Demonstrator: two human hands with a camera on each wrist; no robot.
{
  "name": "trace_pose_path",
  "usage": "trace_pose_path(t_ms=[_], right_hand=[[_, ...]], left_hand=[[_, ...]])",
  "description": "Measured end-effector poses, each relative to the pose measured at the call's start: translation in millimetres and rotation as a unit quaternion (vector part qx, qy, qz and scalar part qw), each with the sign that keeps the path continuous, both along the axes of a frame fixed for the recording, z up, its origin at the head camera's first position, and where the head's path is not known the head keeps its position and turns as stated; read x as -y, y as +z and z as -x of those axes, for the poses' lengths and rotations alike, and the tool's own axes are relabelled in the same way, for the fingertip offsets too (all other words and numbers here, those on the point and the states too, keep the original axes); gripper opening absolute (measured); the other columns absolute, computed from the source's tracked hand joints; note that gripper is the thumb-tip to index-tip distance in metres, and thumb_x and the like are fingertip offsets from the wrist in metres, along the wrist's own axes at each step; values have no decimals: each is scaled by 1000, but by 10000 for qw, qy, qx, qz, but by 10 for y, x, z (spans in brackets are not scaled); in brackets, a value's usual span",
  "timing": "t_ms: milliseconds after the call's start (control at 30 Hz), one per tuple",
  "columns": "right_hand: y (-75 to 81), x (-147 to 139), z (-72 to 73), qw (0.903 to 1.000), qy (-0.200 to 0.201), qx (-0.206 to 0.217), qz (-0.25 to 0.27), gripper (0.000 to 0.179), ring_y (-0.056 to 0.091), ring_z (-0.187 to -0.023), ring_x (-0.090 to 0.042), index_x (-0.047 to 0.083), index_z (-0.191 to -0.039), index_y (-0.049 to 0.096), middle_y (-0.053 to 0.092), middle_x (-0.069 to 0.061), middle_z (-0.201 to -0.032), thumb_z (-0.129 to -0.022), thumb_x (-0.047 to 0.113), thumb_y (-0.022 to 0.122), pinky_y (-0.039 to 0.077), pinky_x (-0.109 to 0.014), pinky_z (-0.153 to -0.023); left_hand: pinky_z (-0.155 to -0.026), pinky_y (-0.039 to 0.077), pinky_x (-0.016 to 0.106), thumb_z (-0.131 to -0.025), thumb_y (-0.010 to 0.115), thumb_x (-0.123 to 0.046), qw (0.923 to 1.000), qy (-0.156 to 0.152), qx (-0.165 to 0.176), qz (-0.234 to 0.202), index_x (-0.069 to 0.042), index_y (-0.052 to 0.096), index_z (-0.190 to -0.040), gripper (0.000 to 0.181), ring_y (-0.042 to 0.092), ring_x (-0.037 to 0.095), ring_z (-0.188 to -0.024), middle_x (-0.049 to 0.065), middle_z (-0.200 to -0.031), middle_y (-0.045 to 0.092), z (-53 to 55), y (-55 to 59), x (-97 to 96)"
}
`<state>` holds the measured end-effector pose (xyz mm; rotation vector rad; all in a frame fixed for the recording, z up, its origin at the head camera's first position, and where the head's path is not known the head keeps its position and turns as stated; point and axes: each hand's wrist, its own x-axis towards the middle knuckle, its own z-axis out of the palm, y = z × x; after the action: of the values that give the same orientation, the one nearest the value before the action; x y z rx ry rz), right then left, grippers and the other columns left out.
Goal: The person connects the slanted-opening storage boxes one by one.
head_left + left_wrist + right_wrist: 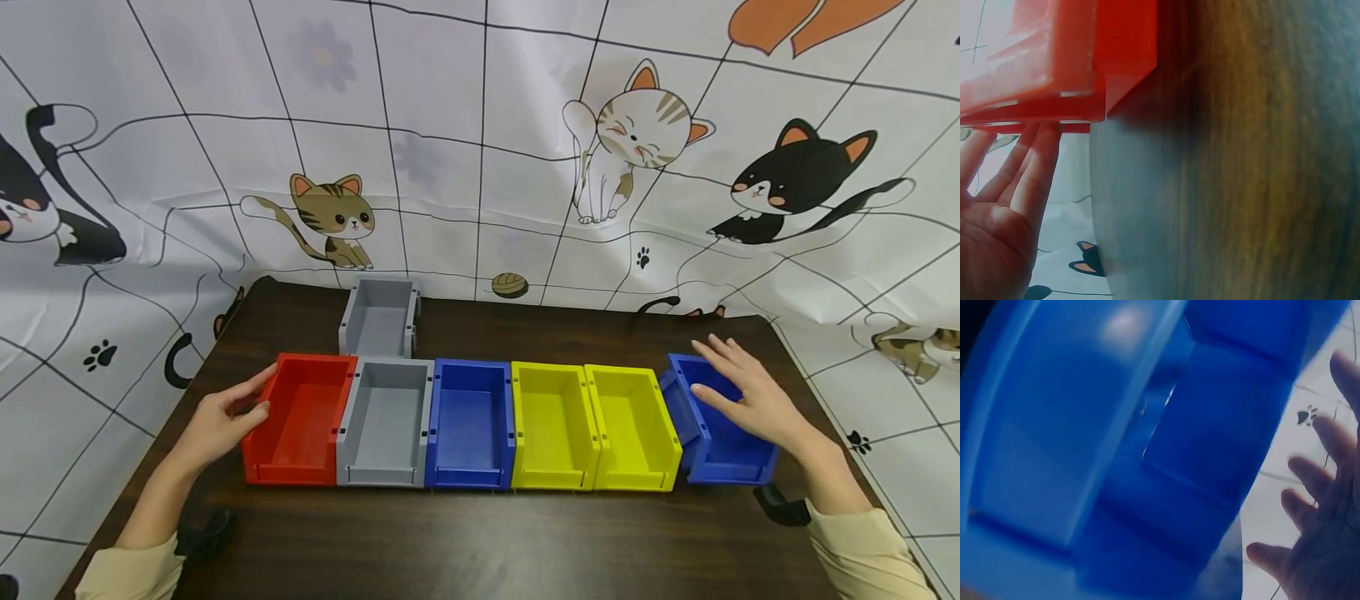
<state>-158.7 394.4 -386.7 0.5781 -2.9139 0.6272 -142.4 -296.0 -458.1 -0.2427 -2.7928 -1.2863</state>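
My left hand [225, 417] is at the outer left side of a red bin [300, 421]; in the left wrist view its straight fingers [1038, 172] reach the bin's side. Over the far-right blue bin [731, 454], my right hand [753, 400] is spread, with nothing in its grasp. In the right wrist view those fingers [1313, 478] stand apart from the blue wall. That bin sits slightly askew beside a row: the red bin, a grey bin [385, 425], another blue bin [471, 425] and two yellow bins [553, 425]. The insides of the row's bins look bare.
A second grey bin [378, 321] stands behind the row, near the table's back edge. The dark wooden table [465, 542] extends in front of the bins. A white cat-print cloth [442, 175] hangs behind and at both sides.
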Motion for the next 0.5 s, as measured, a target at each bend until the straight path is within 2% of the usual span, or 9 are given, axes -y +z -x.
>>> trace_pose_path(t_ms=[100, 200, 367, 500], right_hand=[[-15, 57, 19, 9981, 365, 501, 34, 60, 3, -140, -40, 20, -147, 33, 24, -26, -149, -92, 25, 58, 1, -72, -100], [-16, 63, 20, 9948, 373, 950, 41, 58, 0, -140, -40, 21, -148, 31, 21, -25, -150, -95, 26, 54, -3, -73, -98], [0, 69, 18, 9898, 217, 1405, -63, 58, 0, -139, -42, 18, -149, 28, 15, -21, -153, -97, 31, 49, -5, -75, -95], [21, 108, 7, 9873, 138, 1562, -266, 59, -1, -139, -42, 18, -150, 24, 10, -20, -154, -98, 35, 46, -6, -73, -98]], left_hand=[[-70, 49, 12, -92, 57, -6, 10000, -18, 0, -82, 1, 43, -139, 49, 54, 2, -94, 31, -130, 48, 1, -7, -5], [-70, 49, 13, -92, 56, -6, 9998, -61, -9, -166, 1, 43, -138, 49, 48, -9, -92, 31, -130, 47, 7, -15, -15], [-72, 48, 10, -92, 57, -5, 9999, -57, -47, -115, 1, 43, -138, 49, 51, -3, -97, 30, -131, 47, 6, -17, -20], [-73, 46, 9, -92, 57, -5, 9998, -58, -66, -151, 2, 43, -138, 49, 48, -9, -97, 30, -131, 47, -7, -22, -7]])
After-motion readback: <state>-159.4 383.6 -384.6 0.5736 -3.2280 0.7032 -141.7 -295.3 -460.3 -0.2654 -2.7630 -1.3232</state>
